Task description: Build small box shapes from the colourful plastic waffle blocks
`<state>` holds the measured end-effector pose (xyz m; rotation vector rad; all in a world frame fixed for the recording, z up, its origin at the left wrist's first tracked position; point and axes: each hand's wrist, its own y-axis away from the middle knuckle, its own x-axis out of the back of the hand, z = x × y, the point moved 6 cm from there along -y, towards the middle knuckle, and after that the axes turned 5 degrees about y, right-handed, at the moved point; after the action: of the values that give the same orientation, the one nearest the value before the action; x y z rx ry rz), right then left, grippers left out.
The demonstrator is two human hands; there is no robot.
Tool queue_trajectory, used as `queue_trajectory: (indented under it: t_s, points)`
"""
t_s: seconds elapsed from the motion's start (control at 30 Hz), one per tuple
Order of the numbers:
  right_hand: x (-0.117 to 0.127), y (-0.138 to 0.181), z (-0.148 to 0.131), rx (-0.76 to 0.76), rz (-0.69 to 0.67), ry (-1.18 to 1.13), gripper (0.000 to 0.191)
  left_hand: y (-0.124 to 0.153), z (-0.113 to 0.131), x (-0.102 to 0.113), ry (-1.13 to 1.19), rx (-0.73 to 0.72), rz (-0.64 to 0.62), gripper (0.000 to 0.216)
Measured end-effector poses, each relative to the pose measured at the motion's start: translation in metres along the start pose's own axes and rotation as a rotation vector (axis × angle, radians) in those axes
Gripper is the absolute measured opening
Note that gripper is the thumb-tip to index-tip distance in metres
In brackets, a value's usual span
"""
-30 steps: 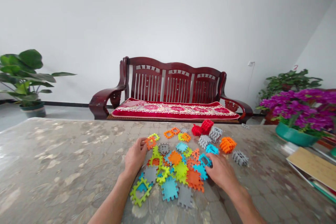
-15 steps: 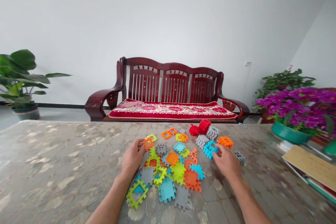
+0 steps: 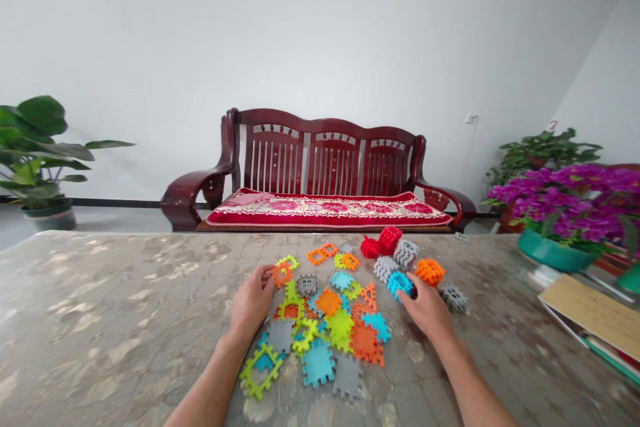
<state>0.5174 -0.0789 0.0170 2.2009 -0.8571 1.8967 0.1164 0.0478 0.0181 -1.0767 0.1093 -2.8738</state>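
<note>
My left hand is closed at the left edge of an orange interlocking square tile, its fingertips partly hidden. A lime-green tile lies just behind it. My right hand has its fingers closed around the near right side of a blue stack of tiles. Between my hands lie many loose notched tiles, among them a grey square, an orange one, a lime-green one, a blue one and a lime-green frame.
Grey stacks, red stacks, an orange stack and another grey stack surround the blue one. At right are a purple flower pot and papers. A wooden bench stands beyond the patterned table.
My right hand has moved slightly left and lower at the blue stack. The raised blue tile there now sits flatter on the stack. My left hand has hardly moved.
</note>
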Motion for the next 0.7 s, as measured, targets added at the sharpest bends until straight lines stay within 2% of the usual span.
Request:
queue_trajectory:
  t_s: [0.7]
  points:
    - [0.002,0.015,-0.007,-0.01,0.043,0.112,0.053,-0.001,-0.002,-0.001,-0.027,0.0,-0.004,0.032]
